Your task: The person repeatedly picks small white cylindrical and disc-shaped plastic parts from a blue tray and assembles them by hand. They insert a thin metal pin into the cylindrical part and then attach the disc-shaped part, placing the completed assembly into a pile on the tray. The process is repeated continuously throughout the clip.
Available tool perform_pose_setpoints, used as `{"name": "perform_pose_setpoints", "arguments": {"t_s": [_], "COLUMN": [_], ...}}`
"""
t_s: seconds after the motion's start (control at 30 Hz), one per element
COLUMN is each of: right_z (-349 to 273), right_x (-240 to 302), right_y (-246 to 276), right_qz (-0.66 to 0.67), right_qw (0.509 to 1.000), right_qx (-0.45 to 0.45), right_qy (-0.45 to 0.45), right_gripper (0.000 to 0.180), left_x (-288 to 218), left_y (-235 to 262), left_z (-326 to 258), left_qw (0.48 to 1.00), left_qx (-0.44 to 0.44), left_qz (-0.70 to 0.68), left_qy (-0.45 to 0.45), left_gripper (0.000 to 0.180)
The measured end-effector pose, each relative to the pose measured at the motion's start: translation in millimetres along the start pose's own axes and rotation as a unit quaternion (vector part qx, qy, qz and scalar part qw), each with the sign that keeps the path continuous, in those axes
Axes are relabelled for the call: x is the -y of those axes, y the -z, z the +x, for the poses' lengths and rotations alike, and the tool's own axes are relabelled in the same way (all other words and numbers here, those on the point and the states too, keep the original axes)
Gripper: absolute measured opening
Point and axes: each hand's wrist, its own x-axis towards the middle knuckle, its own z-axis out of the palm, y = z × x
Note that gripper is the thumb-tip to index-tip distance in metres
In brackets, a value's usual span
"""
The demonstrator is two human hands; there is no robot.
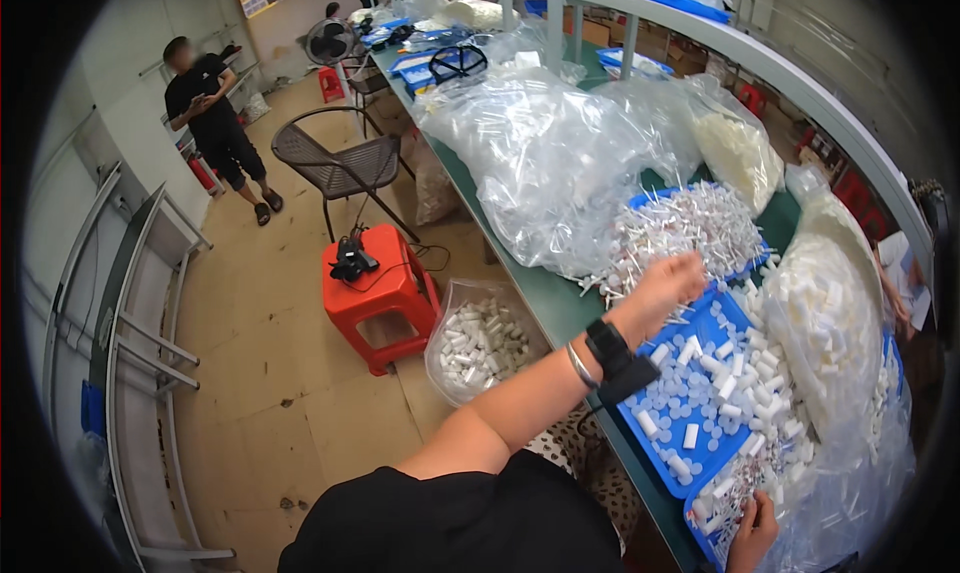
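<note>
much seems left, with pins (705, 218) heaped and tubes (691, 435) loose, finished work indistinguishable; left hand (672, 285) and right hand (756, 529) curl, grips unclear.

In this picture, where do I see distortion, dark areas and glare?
Head view: black fills the corners; towards the upper right rim, the metal rail looks bent into an arc; whitish reflections shine on the big clear plastic bag.

So I'm in an assembly workshop: green workbench (562, 311), blue trays (685, 486) of white plastic parts (691, 436), huge clear bags (540, 153).
</note>
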Motion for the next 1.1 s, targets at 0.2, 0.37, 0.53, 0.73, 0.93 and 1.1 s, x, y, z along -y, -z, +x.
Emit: {"name": "perform_pose_setpoints", "arguments": {"t_s": [0.2,0.37,0.53,0.73,0.93,1.1], "right_z": [-4,-8,-5,-2,-4,-4], "right_x": [-14,-30,-58,-65,-44,-23], "right_y": [14,6,-7,-6,-1,16], "right_qz": [-0.21,-0.276,-0.279,-0.296,-0.228,-0.138], "right_qw": [0.977,0.958,0.955,0.948,0.97,0.989], "right_qx": [0.028,0.07,0.05,0.046,-0.038,-0.056], "right_qy": [0.029,0.045,0.082,0.106,0.077,0.002], "right_gripper": [0.03,0.025,0.02,0.017,0.023,0.027], "left_x": [61,104,118,127,121,101], "left_y": [-19,-20,-27,-28,-27,-36], "left_z": [-65,-93,-100,-100,-96,-94], "left_qw": [0.827,0.632,0.528,0.544,0.609,0.686], "left_qx": [0.151,0.229,0.227,0.201,0.178,0.142], "left_qz": [0.531,0.718,0.789,0.785,0.739,0.668], "left_qy": [-0.104,-0.182,-0.218,-0.22,-0.226,-0.25], "left_gripper": [0.03,0.017,0.01,0.009,0.008,0.014]}}
